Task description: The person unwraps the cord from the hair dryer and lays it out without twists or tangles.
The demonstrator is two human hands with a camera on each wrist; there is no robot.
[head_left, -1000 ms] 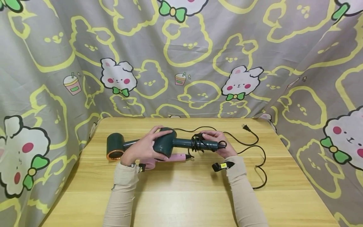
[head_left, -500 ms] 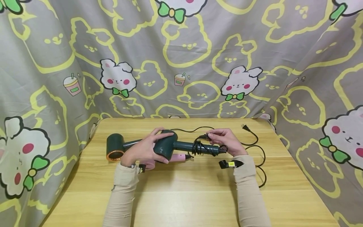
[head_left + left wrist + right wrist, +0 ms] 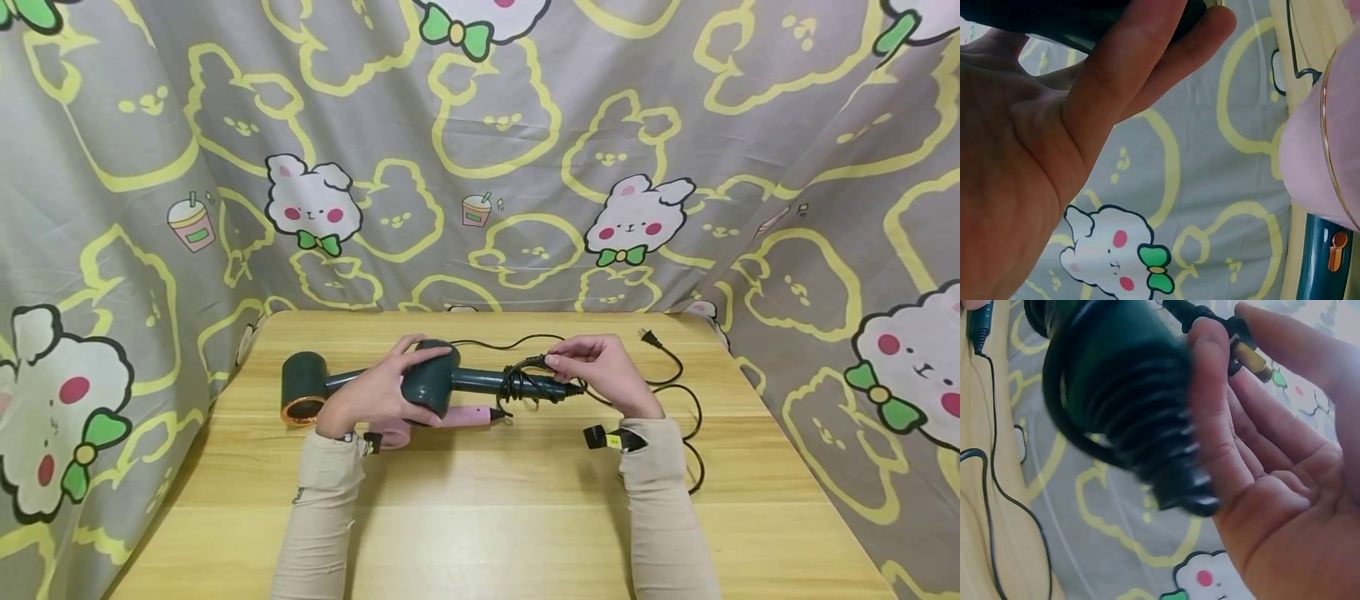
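Note:
My left hand [image 3: 378, 387] grips the barrel-shaped head of a dark green hair dryer [image 3: 429, 390], raised over the table with its handle pointing right. A black cord [image 3: 517, 383] is wound in loops round that handle. Between thumb and fingers, my right hand [image 3: 603, 375] pinches the cord's plug [image 3: 537, 361] just above the handle. The right wrist view shows brass prongs on the plug [image 3: 1250, 357] and, in front, the ribbed cord sleeve [image 3: 1147, 412] at the handle's end. Fingers of the left hand [image 3: 1104, 87] wrap the dryer's dark body in the left wrist view.
Beneath the raised dryer lies a pink hair dryer [image 3: 467, 415]. A second dark green dryer [image 3: 304, 375] with a copper rim rests at the left. Loose black cord [image 3: 701, 408] and another plug [image 3: 649, 337] lie at the right. Patterned curtains [image 3: 495, 167] surround the wooden table [image 3: 480, 517].
My right hand has moved right and drawn the plug away from the handle, so the cord loops stand looser. The held dryer tilted and shifted slightly; the left hand keeps its grip.

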